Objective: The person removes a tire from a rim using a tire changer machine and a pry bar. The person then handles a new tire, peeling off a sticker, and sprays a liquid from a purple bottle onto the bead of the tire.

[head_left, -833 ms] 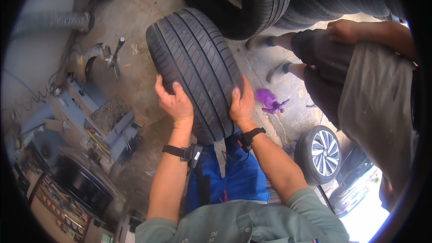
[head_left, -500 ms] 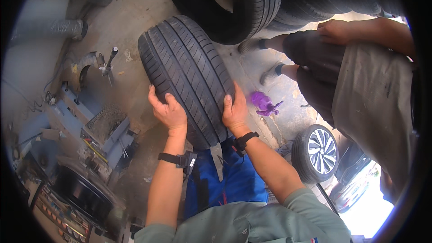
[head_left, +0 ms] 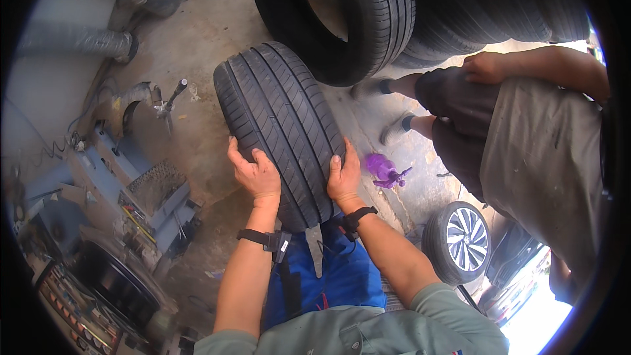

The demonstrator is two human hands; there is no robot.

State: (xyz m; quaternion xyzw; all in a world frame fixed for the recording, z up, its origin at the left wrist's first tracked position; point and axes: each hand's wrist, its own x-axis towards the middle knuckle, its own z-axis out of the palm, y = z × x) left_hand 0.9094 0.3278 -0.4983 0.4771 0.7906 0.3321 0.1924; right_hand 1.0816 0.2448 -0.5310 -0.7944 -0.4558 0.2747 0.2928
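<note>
A black car tire (head_left: 279, 128) stands upright in front of my legs, its grooved tread facing up toward me. My left hand (head_left: 256, 174) presses against its left side, with the fingers curled at the edge of the tread. On the opposite side my right hand (head_left: 344, 174) grips the right edge, thumb on the tread and fingers along the sidewall. The tire is held between both hands. Each wrist wears a black strap, and the left one carries a small box (head_left: 276, 244).
Another tire (head_left: 388, 20) stands just beyond, with more tires (head_left: 499, 13) at far right. A person in a grey apron (head_left: 539, 138) stands at right. A purple spray bottle (head_left: 381, 167) and a wheel with silver spokes (head_left: 467, 240) are nearby. Grey machinery (head_left: 151, 190) lies left.
The whole scene sits a little lower in view, as the camera has shifted. Both hands keep the same hold on the tire, and the tire has hardly moved against the floor.
</note>
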